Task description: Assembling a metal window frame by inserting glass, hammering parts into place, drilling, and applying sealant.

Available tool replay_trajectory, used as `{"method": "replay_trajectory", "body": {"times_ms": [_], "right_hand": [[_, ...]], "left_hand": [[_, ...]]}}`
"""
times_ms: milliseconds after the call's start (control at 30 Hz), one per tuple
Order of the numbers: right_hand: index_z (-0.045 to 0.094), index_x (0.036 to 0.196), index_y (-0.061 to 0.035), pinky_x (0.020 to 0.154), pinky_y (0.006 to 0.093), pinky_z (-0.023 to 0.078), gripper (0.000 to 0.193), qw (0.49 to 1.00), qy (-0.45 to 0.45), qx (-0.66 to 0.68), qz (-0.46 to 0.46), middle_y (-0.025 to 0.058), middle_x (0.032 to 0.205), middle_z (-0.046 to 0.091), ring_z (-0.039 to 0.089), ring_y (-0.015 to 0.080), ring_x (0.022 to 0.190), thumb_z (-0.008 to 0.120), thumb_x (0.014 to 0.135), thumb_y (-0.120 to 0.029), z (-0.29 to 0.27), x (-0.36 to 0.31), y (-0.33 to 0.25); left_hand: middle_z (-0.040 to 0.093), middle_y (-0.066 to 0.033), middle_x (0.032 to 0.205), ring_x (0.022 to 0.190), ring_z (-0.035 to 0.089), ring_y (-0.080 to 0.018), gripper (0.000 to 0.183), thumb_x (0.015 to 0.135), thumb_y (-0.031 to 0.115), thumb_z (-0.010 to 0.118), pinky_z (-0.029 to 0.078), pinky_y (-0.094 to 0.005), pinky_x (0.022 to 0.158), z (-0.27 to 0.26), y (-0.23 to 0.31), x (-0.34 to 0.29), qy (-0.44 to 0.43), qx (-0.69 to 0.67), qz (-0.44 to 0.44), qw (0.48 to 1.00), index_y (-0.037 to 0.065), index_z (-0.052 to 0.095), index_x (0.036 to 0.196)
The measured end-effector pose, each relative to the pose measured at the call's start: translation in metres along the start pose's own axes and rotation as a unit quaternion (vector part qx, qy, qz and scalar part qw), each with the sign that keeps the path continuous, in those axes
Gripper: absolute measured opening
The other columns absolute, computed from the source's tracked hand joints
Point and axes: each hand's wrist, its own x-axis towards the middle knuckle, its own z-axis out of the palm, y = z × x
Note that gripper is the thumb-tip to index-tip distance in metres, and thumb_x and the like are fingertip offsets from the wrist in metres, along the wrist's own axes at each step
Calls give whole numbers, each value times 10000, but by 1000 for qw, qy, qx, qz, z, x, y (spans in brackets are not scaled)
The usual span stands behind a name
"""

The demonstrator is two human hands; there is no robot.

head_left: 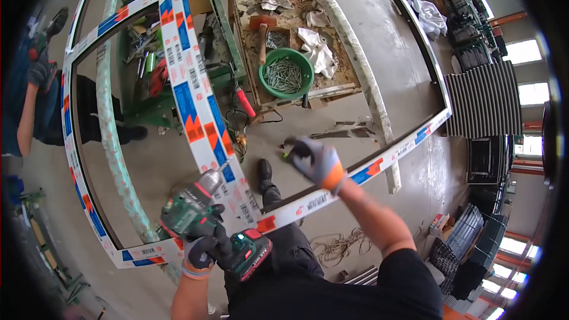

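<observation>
Drill (188,212) is hidden at its grip by the left hand (205,251).

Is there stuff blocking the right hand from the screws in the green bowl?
Nothing visible is: the screws lie uncovered in the green bowl, and no frame bar crosses the view between them and the right hand.
</observation>
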Motion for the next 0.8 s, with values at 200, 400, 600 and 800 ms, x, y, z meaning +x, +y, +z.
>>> {"method": "replay_trajectory", "body": {"times_ms": [200,400,600,800], "right_hand": [[674,1061,-110,757,466,530,302,971,79,-214,74,196,927,701,664,395,843,645,887,-355,-8,208,215],[683,1013,-54,875,463,512,289,950,54,-308,0,198,986,702,651,378,984,634,853,-290,-4,380,252],[726,999,-60,869,450,537,243,919,-81,-381,69,224,1082,691,667,377,1021,595,812,-145,22,475,278],[714,1039,-59,883,451,532,277,916,-85,-382,91,210,1112,689,662,362,1058,612,797,-146,30,483,263]], "left_hand": [[429,-12,669,482,410,-145,638,872,245,629,358,-318,473,-31,-43,74,37,-147,-12,988,-7,398,1410],[357,10,577,420,356,-124,643,823,306,664,300,-306,441,-26,-46,78,67,-115,-1,991,-32,486,1339],[396,-18,553,402,366,-137,597,775,225,640,323,-307,433,-19,-45,85,113,-79,8,990,-73,518,1278],[398,-24,550,398,367,-143,608,755,206,648,317,-306,425,-6,-40,88,149,-87,11,985,-95,513,1265]]}}
